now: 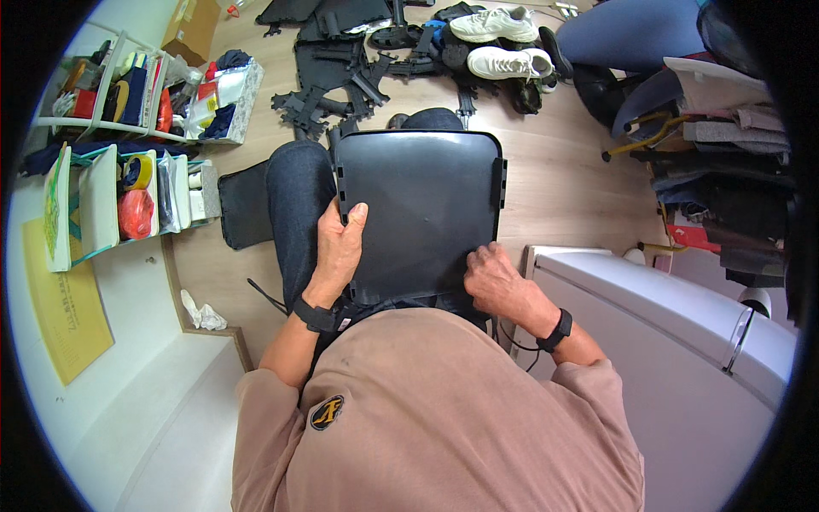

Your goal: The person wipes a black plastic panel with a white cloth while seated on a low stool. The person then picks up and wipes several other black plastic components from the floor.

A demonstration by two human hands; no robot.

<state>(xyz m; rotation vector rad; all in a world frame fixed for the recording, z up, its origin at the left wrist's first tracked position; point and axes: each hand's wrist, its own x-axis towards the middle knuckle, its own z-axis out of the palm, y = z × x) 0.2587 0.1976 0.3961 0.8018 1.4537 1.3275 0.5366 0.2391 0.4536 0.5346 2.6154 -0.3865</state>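
Note:
A flat black plastic panel (418, 213) with rounded far corners and small tabs along its sides rests across my lap. My left hand (339, 243) grips its left edge, thumb on the top face and fingers beneath. At the lower right edge, my right hand (499, 277) is closed around the rim, its fingers curled and partly hidden. Farther off on the floor lie several black plastic connector pieces (320, 107) and more dark panels. One such dark panel (245, 205) sits beside my left leg.
White sneakers (510, 62) and darker shoes are piled at the far right of the parts. To my left stand storage shelves (107, 209) with small goods. A white appliance (648, 316) is close on my right, below a rack of folded clothes (734, 171). Crumpled tissue (203, 311) lies at left.

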